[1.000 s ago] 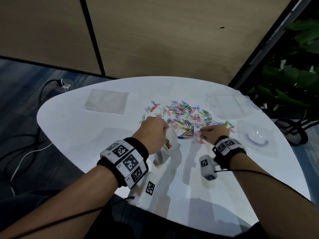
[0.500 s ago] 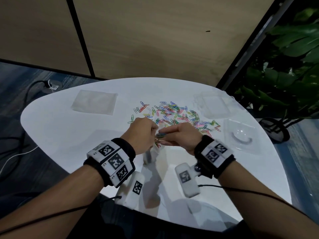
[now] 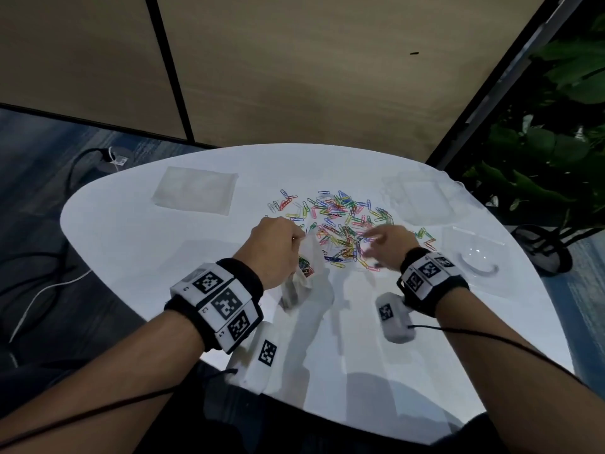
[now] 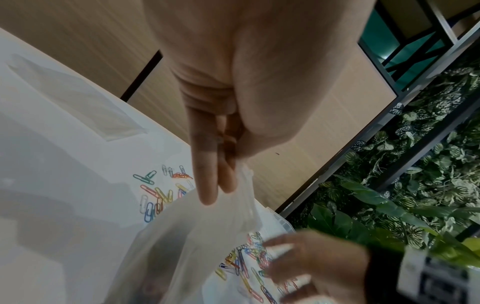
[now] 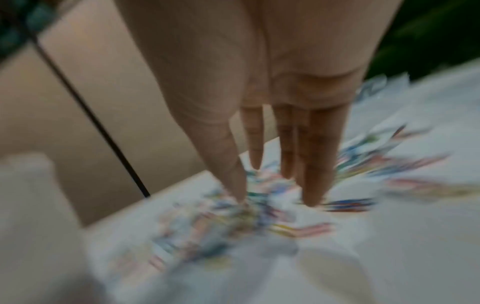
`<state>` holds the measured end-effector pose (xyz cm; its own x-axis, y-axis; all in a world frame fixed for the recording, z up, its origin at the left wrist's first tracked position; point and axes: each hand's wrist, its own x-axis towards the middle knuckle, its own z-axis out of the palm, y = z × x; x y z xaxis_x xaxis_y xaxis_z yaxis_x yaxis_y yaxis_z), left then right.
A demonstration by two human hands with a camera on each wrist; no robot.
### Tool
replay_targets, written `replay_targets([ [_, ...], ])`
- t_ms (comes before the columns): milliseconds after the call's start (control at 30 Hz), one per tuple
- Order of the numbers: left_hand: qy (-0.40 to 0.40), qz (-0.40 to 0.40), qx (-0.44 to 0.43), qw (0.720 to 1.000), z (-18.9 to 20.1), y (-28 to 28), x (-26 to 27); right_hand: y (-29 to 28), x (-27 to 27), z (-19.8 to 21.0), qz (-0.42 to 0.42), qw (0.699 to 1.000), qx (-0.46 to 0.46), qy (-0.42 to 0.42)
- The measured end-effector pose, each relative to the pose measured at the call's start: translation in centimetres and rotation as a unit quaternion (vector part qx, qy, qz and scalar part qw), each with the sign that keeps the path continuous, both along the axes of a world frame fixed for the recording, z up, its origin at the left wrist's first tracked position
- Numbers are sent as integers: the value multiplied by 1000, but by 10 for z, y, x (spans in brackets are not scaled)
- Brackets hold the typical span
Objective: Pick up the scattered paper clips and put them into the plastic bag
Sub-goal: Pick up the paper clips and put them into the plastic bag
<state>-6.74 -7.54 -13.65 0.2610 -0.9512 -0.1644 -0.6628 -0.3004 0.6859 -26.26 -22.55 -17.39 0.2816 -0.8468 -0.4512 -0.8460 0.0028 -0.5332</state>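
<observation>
A heap of coloured paper clips [image 3: 340,221] lies spread on the white table [image 3: 137,244]. My left hand [image 3: 278,244] pinches the top edge of a small clear plastic bag [image 3: 302,276], which hangs upright with several clips showing inside. The left wrist view shows my fingers [image 4: 210,185] holding the bag [image 4: 197,236] by its rim. My right hand [image 3: 386,245] hovers over the near right part of the heap, blurred by motion, fingers spread and pointing down. In the right wrist view its fingertips [image 5: 311,193] hang just above the clips [image 5: 262,205] and hold nothing.
A flat clear bag [image 3: 196,191] lies at the table's far left. Clear plastic packaging [image 3: 422,198] and a clear tray [image 3: 474,257] sit at the right. Green plants [image 3: 550,158] stand beyond the right edge; cables run over the floor at left.
My right hand was at the bag's mouth half a second ago; it has since swung right, back over the heap, with fingers spread. The left hand keeps the bag held up.
</observation>
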Motion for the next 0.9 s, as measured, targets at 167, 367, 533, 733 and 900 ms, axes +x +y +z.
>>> replay_targets([
  [167, -5, 4, 11, 1000, 4, 2, 3, -5, -21, -59, 34, 979, -57, 194],
  [367, -11, 2, 13, 1000, 6, 2, -1, -4, 13, -76, 57, 982, -138, 111],
  [533, -23, -4, 20, 1000, 4, 2, 2, -8, 33, -79, 190, 944, -178, 204],
  [733, -26, -6, 21, 999, 3, 0, 5, -8, 37, -79, 177, 937, -237, 185],
  [900, -22, -8, 24, 999, 3, -2, 1, -14, 25, -69, 67, 975, -178, 117],
])
